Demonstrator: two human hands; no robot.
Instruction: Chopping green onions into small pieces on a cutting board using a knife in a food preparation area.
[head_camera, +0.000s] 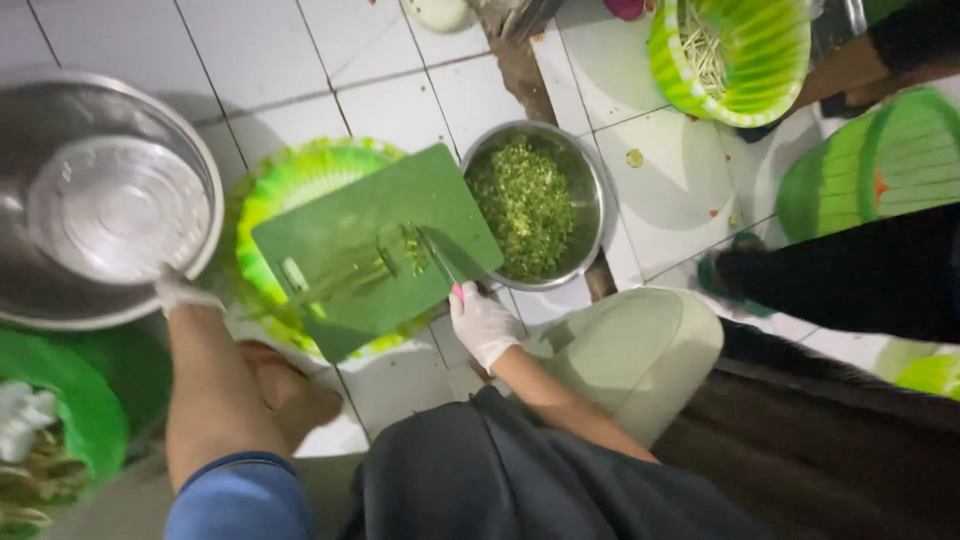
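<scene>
Head view: the person is squatting over a white tiled floor (330, 40) and is chopping greens on a green board (340, 260), which is resting across a green basket (262, 200) near the middle of the scene.

The right hand (482, 322), gloved in white, is closing fully around the pink handle of a knife (440, 258). The blade is pointing far and left, toward a small heap of chopped greens (412, 250) on the board's right half.

The left hand (178, 292), also gloved, is sitting at the near rim of a big steel bowl (60, 290) on the left. It looks curled on the rim, but I cannot tell how firmly it is gripping. A round steel lid or plate (118, 208) is lying inside that bowl.

Just right of the board, touching its edge, a smaller steel bowl (585, 190) is holding 1 full load of chopped greens. A few long green stalks (335, 285) are lying uncut on the board's left half.

My judgement: the chopping step is in hand, with a pause while the left hand is busy at the big bowl. The next move is calling for that hand back on the stalks, fingers tucked clear of the blade, or a sweep of the heap right into the smaller bowl.

Far right, another person's dark sleeve (870, 270) and more green baskets (730, 60) are showing.
</scene>
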